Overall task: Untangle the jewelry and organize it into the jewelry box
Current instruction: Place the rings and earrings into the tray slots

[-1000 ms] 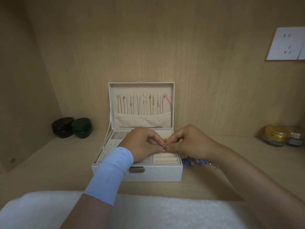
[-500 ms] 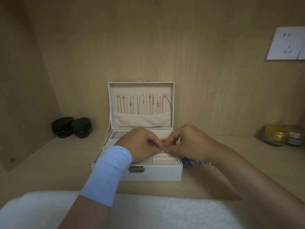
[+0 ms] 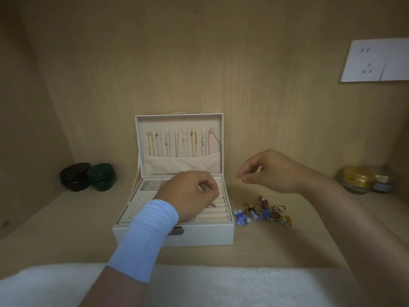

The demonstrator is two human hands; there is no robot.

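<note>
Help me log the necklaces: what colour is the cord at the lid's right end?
Pink; the cord shows best in the head view.

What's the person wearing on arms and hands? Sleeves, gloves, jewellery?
A snug light-blue sleeve covers the left wrist and lower forearm, faintly wrinkled, with bare arm beyond it. Left hand: no glove. Right hand and right forearm: no sleeve, glove or watch visible.

jewelry heap (image 3: 264,211) just beside box (image 3: 199,237)

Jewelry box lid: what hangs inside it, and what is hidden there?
Inside the lid, thin gold and silver chains hang in a row, with a pink cord at the right end. The fabric pocket covers their lower ends.
</note>
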